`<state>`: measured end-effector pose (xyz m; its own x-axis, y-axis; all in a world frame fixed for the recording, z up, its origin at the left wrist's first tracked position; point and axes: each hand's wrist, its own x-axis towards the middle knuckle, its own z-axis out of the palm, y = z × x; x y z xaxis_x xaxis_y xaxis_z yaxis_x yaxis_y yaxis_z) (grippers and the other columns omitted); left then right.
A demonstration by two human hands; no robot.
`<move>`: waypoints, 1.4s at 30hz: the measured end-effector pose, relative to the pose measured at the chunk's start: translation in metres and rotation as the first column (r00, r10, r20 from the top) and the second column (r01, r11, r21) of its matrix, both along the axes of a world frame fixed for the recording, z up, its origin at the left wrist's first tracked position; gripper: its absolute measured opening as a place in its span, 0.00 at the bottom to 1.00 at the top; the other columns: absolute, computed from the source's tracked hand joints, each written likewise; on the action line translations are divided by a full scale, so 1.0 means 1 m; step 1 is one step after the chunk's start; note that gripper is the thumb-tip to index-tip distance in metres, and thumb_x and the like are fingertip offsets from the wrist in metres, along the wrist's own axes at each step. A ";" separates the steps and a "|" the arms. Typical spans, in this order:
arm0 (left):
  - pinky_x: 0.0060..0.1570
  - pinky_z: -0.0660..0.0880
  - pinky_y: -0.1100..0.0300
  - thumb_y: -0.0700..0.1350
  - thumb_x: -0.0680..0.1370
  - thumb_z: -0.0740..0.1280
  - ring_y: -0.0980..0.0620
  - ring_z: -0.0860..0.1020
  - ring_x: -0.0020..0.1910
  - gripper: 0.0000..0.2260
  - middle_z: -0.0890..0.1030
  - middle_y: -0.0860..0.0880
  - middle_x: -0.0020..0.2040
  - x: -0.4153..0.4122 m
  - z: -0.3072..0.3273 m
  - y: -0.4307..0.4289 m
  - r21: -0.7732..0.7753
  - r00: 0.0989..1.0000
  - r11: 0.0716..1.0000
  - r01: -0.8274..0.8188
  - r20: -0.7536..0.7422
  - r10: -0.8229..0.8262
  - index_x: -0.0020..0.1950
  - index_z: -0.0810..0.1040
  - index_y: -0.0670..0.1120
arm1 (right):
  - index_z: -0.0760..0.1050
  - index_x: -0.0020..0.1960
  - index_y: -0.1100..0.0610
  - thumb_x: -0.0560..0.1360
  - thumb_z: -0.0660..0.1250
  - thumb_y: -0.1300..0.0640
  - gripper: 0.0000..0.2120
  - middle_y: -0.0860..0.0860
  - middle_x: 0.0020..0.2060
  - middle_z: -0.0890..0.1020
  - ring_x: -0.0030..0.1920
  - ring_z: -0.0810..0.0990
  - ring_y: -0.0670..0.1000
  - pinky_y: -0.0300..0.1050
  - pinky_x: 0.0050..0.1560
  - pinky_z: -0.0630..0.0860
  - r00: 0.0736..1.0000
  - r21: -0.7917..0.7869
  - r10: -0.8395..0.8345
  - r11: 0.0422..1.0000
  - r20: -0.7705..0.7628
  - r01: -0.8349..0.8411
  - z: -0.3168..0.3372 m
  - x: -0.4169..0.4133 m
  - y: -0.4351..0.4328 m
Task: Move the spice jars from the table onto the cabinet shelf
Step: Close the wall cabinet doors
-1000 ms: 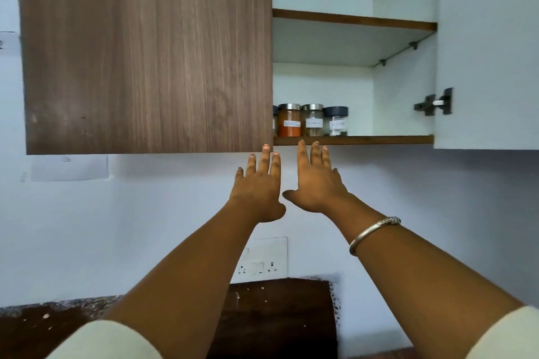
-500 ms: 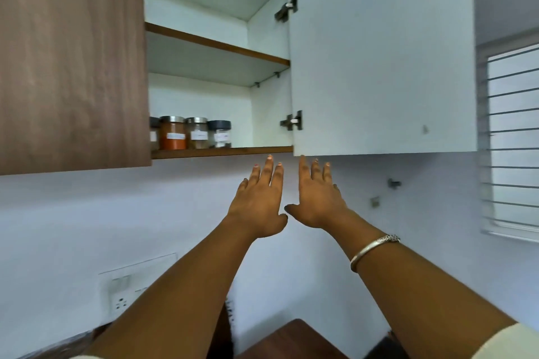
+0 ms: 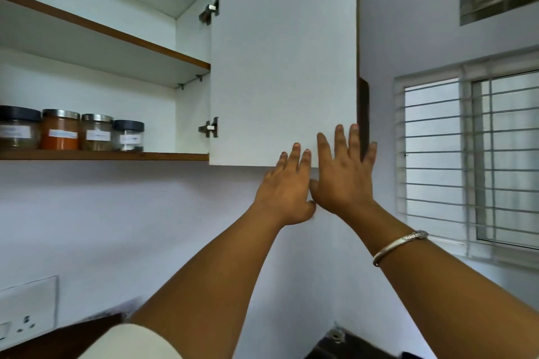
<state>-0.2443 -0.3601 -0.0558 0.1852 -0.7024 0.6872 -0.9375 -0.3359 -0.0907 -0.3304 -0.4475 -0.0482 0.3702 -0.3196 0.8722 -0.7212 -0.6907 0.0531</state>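
Note:
Several spice jars stand in a row on the lower cabinet shelf (image 3: 175, 156) at the left: a black-lidded jar (image 3: 17, 128), an orange-filled jar (image 3: 60, 130), a brownish jar (image 3: 96, 133) and a small black-lidded jar (image 3: 128, 136). The white cabinet door (image 3: 283, 52) hangs open to their right. My left hand (image 3: 287, 186) is raised with straight fingers, its fingertips at the door's bottom edge. My right hand (image 3: 344, 172) lies flat against the door's lower right corner, fingers spread, one finger past the door's edge. Neither hand holds anything.
An upper shelf (image 3: 116, 35) sits above the jars. A barred window (image 3: 478, 154) fills the right wall. A wall socket (image 3: 26, 309) is at the lower left, with a dark wooden surface (image 3: 58, 341) below it.
The view swung right, so the shelf and jars slid to the left. Both hands moved from under the shelf edge to the open door's lower right corner.

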 end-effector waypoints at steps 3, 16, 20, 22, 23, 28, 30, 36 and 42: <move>0.72 0.54 0.46 0.54 0.75 0.65 0.43 0.44 0.76 0.41 0.40 0.47 0.77 -0.022 0.006 -0.027 -0.015 1.000 1.000 0.020 -0.001 -0.020 0.76 0.39 0.48 | 0.43 0.76 0.51 0.73 0.64 0.43 0.41 0.59 0.75 0.38 0.74 0.35 0.65 0.65 0.71 0.43 0.997 0.088 0.043 0.995 0.064 -0.048 0.004 -0.020 -0.022; 0.71 0.61 0.46 0.46 0.75 0.67 0.42 0.50 0.76 0.42 0.41 0.46 0.78 -0.048 0.014 -0.048 -0.079 0.999 0.996 0.035 0.019 -0.033 0.76 0.37 0.50 | 0.45 0.77 0.53 0.78 0.60 0.47 0.34 0.58 0.69 0.67 0.65 0.71 0.59 0.52 0.60 0.72 0.814 0.272 0.387 0.805 0.433 -0.527 0.002 -0.028 -0.037; 0.67 0.68 0.48 0.47 0.74 0.68 0.41 0.57 0.74 0.42 0.44 0.46 0.78 -0.041 0.013 -0.031 -0.165 0.990 0.982 0.086 0.120 -0.067 0.76 0.41 0.55 | 0.59 0.73 0.54 0.78 0.58 0.48 0.26 0.56 0.59 0.74 0.58 0.76 0.56 0.46 0.53 0.74 0.678 0.094 0.509 0.759 0.530 -0.644 0.002 -0.021 -0.024; 0.66 0.69 0.48 0.47 0.73 0.70 0.41 0.58 0.74 0.41 0.46 0.45 0.78 -0.034 0.016 -0.017 -0.255 0.982 0.959 0.124 0.173 -0.082 0.76 0.46 0.55 | 0.67 0.68 0.55 0.78 0.60 0.50 0.20 0.52 0.50 0.77 0.48 0.79 0.51 0.43 0.46 0.77 0.596 -0.029 0.603 0.715 0.530 -0.698 0.005 -0.016 -0.010; 0.65 0.69 0.48 0.47 0.72 0.70 0.41 0.58 0.74 0.40 0.46 0.44 0.78 -0.031 0.018 -0.007 -0.297 0.977 0.943 0.150 0.193 -0.095 0.77 0.49 0.54 | 0.70 0.64 0.55 0.77 0.62 0.52 0.17 0.51 0.47 0.77 0.45 0.79 0.50 0.44 0.44 0.78 0.551 -0.076 0.643 0.685 0.532 -0.725 0.007 -0.012 -0.002; 0.62 0.72 0.46 0.47 0.69 0.74 0.39 0.63 0.71 0.37 0.56 0.39 0.76 -0.012 0.028 0.051 -0.361 0.945 0.900 0.244 0.297 -0.137 0.74 0.62 0.44 | 0.69 0.52 0.54 0.73 0.64 0.51 0.10 0.45 0.36 0.75 0.33 0.76 0.46 0.43 0.31 0.76 0.338 -0.236 0.765 0.530 0.548 -0.815 0.014 0.016 0.048; 0.59 0.74 0.45 0.46 0.68 0.75 0.37 0.67 0.69 0.36 0.59 0.35 0.74 -0.001 0.031 0.077 -0.319 0.931 0.915 0.246 0.341 -0.131 0.72 0.64 0.40 | 0.68 0.53 0.55 0.72 0.64 0.52 0.12 0.47 0.39 0.76 0.36 0.77 0.47 0.41 0.33 0.75 0.241 -0.278 0.793 0.454 0.559 -0.847 0.013 0.031 0.070; 0.54 0.78 0.48 0.45 0.69 0.73 0.35 0.72 0.64 0.33 0.64 0.29 0.69 0.035 0.034 0.157 -0.284 0.911 0.942 0.179 0.410 -0.050 0.68 0.66 0.33 | 0.69 0.61 0.60 0.74 0.63 0.53 0.18 0.54 0.53 0.72 0.49 0.76 0.49 0.48 0.43 0.80 0.098 -0.333 0.826 0.328 0.554 -0.884 0.018 0.084 0.145; 0.59 0.75 0.48 0.42 0.70 0.74 0.36 0.69 0.68 0.33 0.66 0.33 0.69 0.077 0.028 0.237 -0.347 0.947 0.937 0.039 0.313 0.076 0.69 0.64 0.32 | 0.60 0.73 0.58 0.74 0.60 0.53 0.28 0.56 0.71 0.65 0.70 0.65 0.56 0.58 0.66 0.68 0.207 -0.174 0.866 0.314 0.456 -0.933 0.017 0.134 0.225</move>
<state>-0.1674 -0.1232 -0.0281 -0.0718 -0.4099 0.9093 -0.8717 -0.4173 -0.2570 -0.1966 -0.2228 -0.0316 0.1188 -0.1194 0.9857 0.4799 -0.8622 -0.1623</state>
